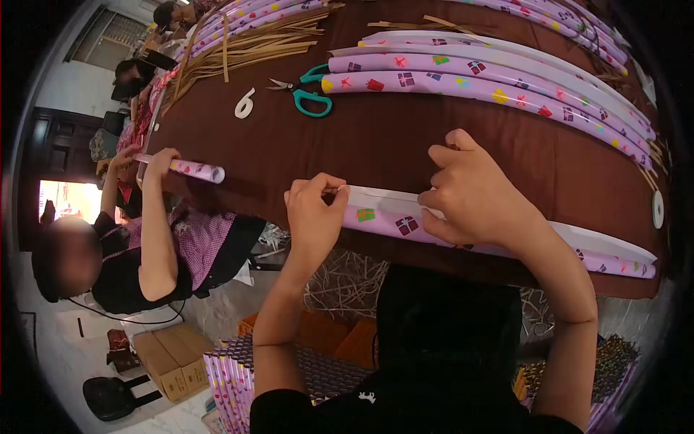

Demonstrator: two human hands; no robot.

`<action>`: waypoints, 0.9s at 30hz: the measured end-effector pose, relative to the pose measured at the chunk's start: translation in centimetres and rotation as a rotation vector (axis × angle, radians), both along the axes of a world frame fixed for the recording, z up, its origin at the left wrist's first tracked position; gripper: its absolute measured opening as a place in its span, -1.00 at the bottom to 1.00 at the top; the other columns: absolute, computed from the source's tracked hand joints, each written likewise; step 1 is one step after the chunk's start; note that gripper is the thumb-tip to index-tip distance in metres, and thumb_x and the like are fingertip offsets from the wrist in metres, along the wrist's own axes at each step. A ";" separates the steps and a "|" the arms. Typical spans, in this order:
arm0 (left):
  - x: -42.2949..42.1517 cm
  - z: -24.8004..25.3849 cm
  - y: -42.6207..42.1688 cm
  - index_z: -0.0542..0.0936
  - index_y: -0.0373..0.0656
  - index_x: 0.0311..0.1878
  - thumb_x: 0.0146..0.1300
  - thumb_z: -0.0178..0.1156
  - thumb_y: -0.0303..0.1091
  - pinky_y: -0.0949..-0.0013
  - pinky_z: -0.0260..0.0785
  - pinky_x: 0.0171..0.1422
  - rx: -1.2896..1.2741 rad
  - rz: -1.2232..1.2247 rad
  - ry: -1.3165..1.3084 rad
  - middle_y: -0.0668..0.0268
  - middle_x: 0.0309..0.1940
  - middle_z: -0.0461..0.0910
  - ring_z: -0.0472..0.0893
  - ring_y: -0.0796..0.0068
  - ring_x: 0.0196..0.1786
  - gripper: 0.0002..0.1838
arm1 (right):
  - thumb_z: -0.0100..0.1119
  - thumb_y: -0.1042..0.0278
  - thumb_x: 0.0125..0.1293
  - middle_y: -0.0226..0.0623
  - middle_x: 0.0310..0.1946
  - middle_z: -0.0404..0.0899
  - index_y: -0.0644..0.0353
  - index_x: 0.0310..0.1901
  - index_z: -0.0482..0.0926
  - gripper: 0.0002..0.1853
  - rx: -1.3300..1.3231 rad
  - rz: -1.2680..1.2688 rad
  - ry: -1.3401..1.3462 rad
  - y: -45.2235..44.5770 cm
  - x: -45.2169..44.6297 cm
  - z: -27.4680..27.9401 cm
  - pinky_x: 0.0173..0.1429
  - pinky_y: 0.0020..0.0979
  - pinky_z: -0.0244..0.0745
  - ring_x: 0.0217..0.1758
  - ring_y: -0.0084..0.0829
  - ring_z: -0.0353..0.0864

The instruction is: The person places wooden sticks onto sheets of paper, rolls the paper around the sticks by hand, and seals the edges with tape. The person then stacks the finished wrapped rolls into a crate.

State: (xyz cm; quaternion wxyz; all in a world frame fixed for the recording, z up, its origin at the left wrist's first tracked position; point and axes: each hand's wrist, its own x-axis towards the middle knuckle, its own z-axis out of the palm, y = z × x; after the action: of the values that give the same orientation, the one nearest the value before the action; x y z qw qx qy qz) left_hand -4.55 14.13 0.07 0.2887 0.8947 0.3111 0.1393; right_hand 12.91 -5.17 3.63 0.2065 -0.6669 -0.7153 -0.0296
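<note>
A lilac gift-patterned paper roll lies along the table's near edge, its white inner edge turned up. My left hand pinches the left end of that edge between thumb and fingertips. Over the middle of the roll is my right hand, fingers curled and partly hiding the paper; its index finger is bent upward, apart from the thumb, and whether it grips anything is unclear. Beyond them lie teal-handled scissors, blades apart, and a white tape ring. More patterned rolls rest farther back.
A co-worker at the left holds another roll. Brown strips lie on the brown tablecloth. A second tape ring sits at the right edge. Below are a cardboard box and bundled rolls.
</note>
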 end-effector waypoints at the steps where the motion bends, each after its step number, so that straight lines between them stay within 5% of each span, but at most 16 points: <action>1: 0.0 0.1 -0.2 0.71 -0.26 -0.23 0.17 0.37 -0.41 0.31 0.47 -0.04 -0.002 0.001 -0.003 0.12 -0.34 0.65 0.65 0.32 -0.20 -0.86 | 0.28 0.28 -0.06 -0.39 -0.81 0.38 0.09 -0.69 0.62 -0.84 -0.026 -0.003 -0.009 0.0 -0.1 0.1 0.06 -0.27 0.28 -0.38 -0.37 0.36; 3: 0.1 0.5 -0.6 0.71 -0.25 -0.24 0.17 0.37 -0.38 0.26 0.46 -0.02 0.147 0.007 0.016 0.11 -0.33 0.63 0.63 0.30 -0.19 -0.85 | 0.27 0.28 -0.06 -0.39 -0.81 0.38 0.09 -0.71 0.61 -0.82 -0.039 -0.009 -0.028 0.1 -0.1 0.2 0.05 -0.28 0.28 -0.38 -0.37 0.36; 13: 0.0 0.7 -0.8 0.71 -0.18 -0.22 0.20 0.36 -0.35 0.22 0.37 0.09 0.117 0.012 0.083 0.19 -0.24 0.58 0.55 0.27 -0.11 -0.86 | 0.28 0.11 0.01 -0.40 -0.72 0.57 0.05 -0.77 0.59 -0.69 -0.140 -0.013 -0.170 0.4 -0.7 0.5 0.09 -0.37 0.22 -0.31 -0.39 0.47; 22: 0.3 1.4 -0.5 0.69 -0.13 -0.31 0.15 0.38 -0.33 0.20 0.24 0.08 0.215 -0.069 0.104 0.33 -0.42 0.56 0.48 0.32 -0.13 -0.89 | 0.21 0.16 0.01 -0.42 -0.77 0.47 0.03 -0.79 0.56 -0.70 -0.124 0.002 -0.165 0.5 -0.8 0.3 0.06 -0.34 0.24 -0.35 -0.40 0.40; 27: 0.7 2.9 -0.8 0.58 -0.12 -0.28 0.12 0.35 -0.37 0.17 0.20 0.07 0.347 -0.015 0.235 0.34 -0.25 0.57 0.48 0.25 -0.06 -0.85 | 0.21 0.17 0.01 -0.41 -0.78 0.47 0.03 -0.80 0.55 -0.70 -0.113 0.005 -0.182 0.4 -0.7 0.2 0.05 -0.33 0.24 -0.36 -0.39 0.40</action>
State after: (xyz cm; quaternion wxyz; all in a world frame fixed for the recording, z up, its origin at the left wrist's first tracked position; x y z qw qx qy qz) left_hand -3.81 13.35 2.95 0.0930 0.9433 0.3076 0.0832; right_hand 12.21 -4.78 3.88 0.1030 -0.6704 -0.7332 -0.0492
